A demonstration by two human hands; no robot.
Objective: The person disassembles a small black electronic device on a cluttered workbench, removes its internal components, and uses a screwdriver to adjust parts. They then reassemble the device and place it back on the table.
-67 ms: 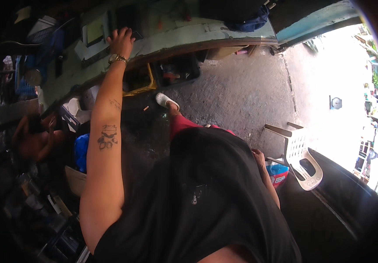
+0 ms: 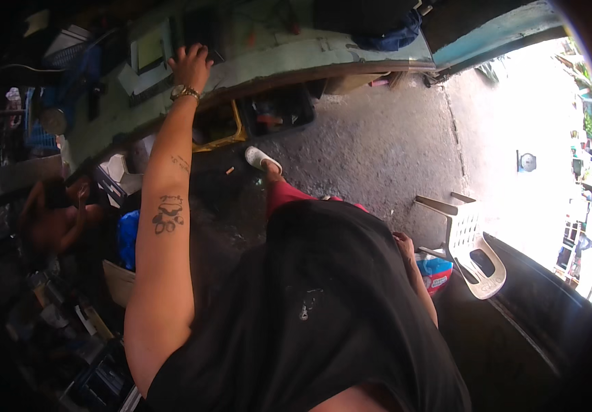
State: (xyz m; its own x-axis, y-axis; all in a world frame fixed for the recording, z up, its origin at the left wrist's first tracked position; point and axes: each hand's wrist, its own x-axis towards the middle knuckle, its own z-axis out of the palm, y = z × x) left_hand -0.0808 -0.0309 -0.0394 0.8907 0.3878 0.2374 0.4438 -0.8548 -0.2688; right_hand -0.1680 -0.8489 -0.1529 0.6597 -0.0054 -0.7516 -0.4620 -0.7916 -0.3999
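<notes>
The person's left hand (image 2: 191, 67) stretches out over a long worktable (image 2: 323, 53), palm down, its fingers spread apart; whether the fingertips touch the surface or press on something I cannot tell. A dark flat thing (image 2: 198, 26) lies on the worktable just beyond those fingertips, too dim to make out its kind. To the left of the hand lie papers with a yellowish pad (image 2: 149, 53) among them, and a watch (image 2: 184, 92) sits around the left wrist. The right hand (image 2: 403, 244) hangs by the person's side against the black shirt (image 2: 337, 275), partly hidden by it, so I cannot tell whether its fingers are apart or closed on something. Just beside the right forearm stands a red and blue bag (image 2: 436, 273), next to a white plastic chair (image 2: 466, 233). A dark blue cloth (image 2: 395, 36) lies toward the right end of the worktable. Beneath the worktable's front edge are a yellow crate (image 2: 239, 123) and a black crate (image 2: 304, 122), side by side. One white shoe (image 2: 258, 158) shows on the grey floor (image 2: 364, 137). Over on the left, in the shade, is another person (image 2: 69, 223), near a blue bag (image 2: 128, 237).
</notes>
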